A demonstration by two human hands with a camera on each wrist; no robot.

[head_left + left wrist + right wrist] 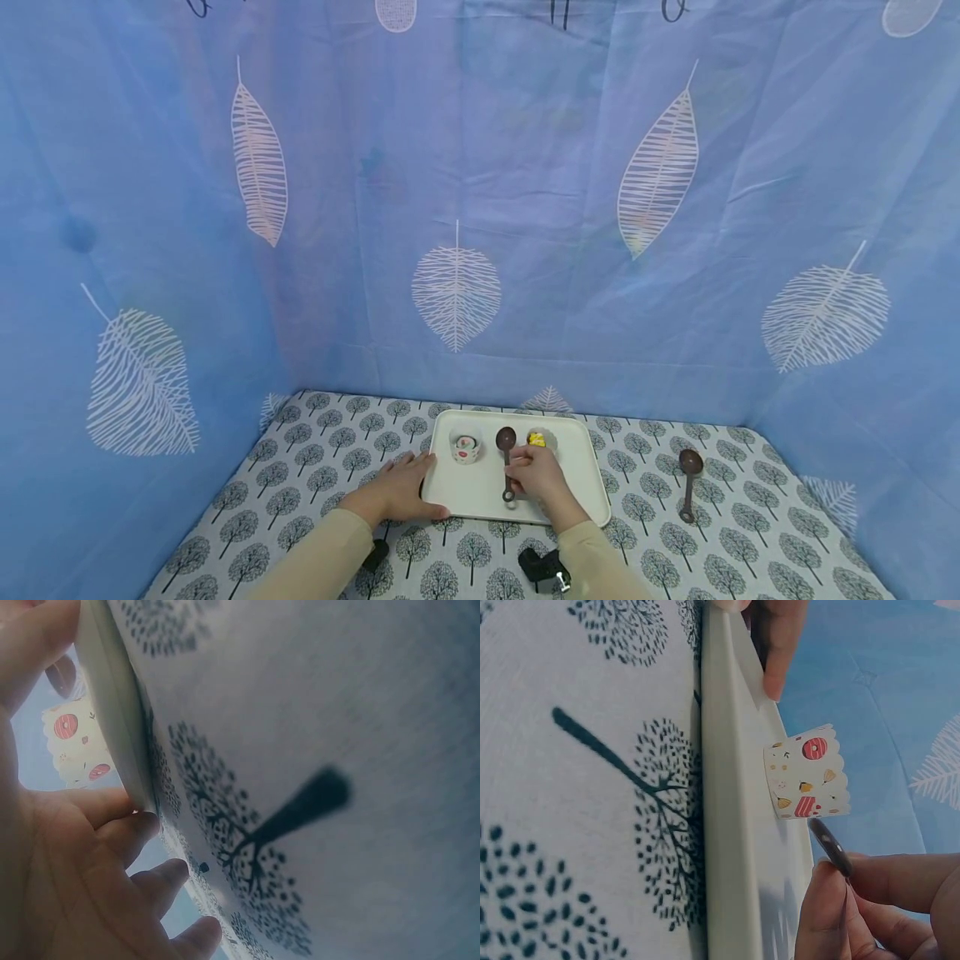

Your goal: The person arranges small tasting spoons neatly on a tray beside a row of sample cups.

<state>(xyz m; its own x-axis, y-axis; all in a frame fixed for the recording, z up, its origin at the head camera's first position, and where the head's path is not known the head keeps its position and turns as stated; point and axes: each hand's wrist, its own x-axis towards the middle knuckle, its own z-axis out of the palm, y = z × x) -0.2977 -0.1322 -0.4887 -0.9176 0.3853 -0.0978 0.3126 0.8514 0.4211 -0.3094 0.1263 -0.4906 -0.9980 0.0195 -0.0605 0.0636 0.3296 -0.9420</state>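
Observation:
Between thumb and fingertips, my right hand (537,473) pinches the handle of a brown measuring spoon (506,438) over the white tray (480,496). The spoon's bowl points away from me. In the right wrist view the spoon (831,847) is held near a printed paper baking cup (808,772). That baking cup (466,448) stands on the tray's left half, something pale and red inside. Just beyond my right hand is a second cup (551,440) with yellow pieces (536,439). My left hand (401,490) rests spread along the tray's left edge, its fingertips (142,823) at the rim.
A second brown measuring spoon (690,462) lies on the tree-patterned tablecloth (637,550) to the right of the tray. Blue curtains (525,317) with white leaf prints stand behind the table and at both sides.

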